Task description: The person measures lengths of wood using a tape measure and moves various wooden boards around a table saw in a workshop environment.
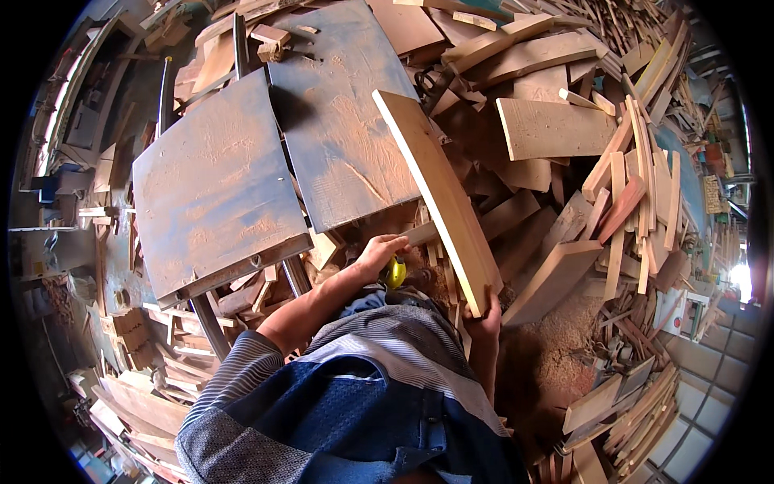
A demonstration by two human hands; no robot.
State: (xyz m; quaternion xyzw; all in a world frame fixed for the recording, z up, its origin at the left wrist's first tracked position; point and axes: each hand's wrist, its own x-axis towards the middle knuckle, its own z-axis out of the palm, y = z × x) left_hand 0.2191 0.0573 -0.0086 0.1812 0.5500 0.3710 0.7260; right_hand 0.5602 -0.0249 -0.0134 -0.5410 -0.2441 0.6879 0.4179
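The bare left forearm (310,302) slants forward and rightward, its left hand (379,254) ending it with fingers (394,242) pointing right. The right forearm (484,359) (partly hidden) points forward, the right hand (484,320) curled in a grip.

Right grip (484,323) on plank (448,211), scattered boards (556,129)

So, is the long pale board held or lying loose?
Held: the right hand grips the long pale board at its near end; far support cannot be told.
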